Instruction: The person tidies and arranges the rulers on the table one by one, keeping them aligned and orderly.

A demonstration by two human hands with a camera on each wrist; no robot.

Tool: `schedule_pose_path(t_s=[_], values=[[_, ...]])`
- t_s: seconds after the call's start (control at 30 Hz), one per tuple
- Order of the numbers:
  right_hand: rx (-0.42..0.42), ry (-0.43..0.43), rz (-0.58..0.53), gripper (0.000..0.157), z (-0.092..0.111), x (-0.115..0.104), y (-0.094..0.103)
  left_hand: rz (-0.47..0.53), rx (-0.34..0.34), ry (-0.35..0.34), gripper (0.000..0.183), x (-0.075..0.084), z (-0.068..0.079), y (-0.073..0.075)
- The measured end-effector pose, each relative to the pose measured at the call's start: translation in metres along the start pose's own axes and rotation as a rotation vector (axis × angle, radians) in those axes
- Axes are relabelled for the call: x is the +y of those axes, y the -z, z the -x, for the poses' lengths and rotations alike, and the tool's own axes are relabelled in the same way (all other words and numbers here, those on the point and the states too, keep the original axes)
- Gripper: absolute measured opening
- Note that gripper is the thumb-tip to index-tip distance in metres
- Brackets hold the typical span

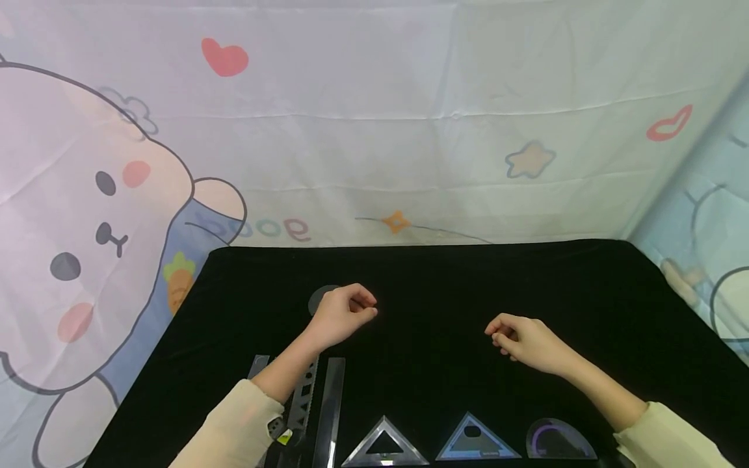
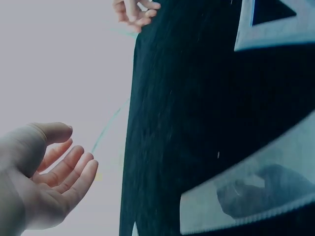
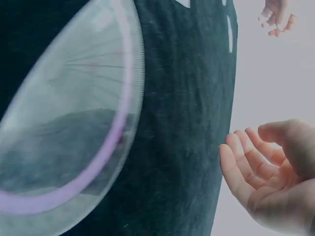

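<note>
My left hand (image 1: 341, 317) hovers over the black cloth, fingers loosely bent and holding nothing. Partly hidden behind it lies a grey round disc (image 1: 316, 300). Below my left forearm are a straight clear ruler (image 1: 331, 403) and a ruler with cut-out shapes (image 1: 304, 396), partly covered by the sleeve. On the right, my right hand (image 1: 531, 342) hangs in the air with relaxed fingers and nothing in them. Nearest to it is a half-round protractor (image 1: 558, 442) with a purple arc, large in the right wrist view. A blue-edged set square (image 1: 476, 453) and a clear set square (image 1: 359, 457) lie left of the protractor.
A black cloth (image 1: 427, 286) covers the table. A pale printed curtain (image 1: 374, 149) hangs behind its far edge, and another patterned curtain (image 1: 710, 227) stands on the right. Another strip-shaped piece (image 1: 259, 364) shows left of the rulers.
</note>
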State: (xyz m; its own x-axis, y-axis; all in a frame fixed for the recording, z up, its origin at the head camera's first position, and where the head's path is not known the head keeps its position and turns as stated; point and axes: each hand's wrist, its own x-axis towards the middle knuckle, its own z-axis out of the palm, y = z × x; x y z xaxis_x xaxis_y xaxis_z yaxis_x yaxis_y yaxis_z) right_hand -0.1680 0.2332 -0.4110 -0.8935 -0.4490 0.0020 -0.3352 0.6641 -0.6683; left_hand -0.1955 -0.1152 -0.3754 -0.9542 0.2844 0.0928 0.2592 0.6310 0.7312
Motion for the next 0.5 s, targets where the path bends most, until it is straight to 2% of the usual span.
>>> schedule_pose_path(t_s=[0.23, 0.5], values=[[0.018, -0.037, -0.026, 0.017, -0.018, -0.001, 0.001, -0.005, 0.064, 0.09, 0.009, -0.02, 0.003, 0.018], [0.013, -0.059, -0.056, 0.022, -0.035, -0.004, 0.0, -0.014, 0.095, 0.125, 0.017, -0.039, 0.007, 0.034]])
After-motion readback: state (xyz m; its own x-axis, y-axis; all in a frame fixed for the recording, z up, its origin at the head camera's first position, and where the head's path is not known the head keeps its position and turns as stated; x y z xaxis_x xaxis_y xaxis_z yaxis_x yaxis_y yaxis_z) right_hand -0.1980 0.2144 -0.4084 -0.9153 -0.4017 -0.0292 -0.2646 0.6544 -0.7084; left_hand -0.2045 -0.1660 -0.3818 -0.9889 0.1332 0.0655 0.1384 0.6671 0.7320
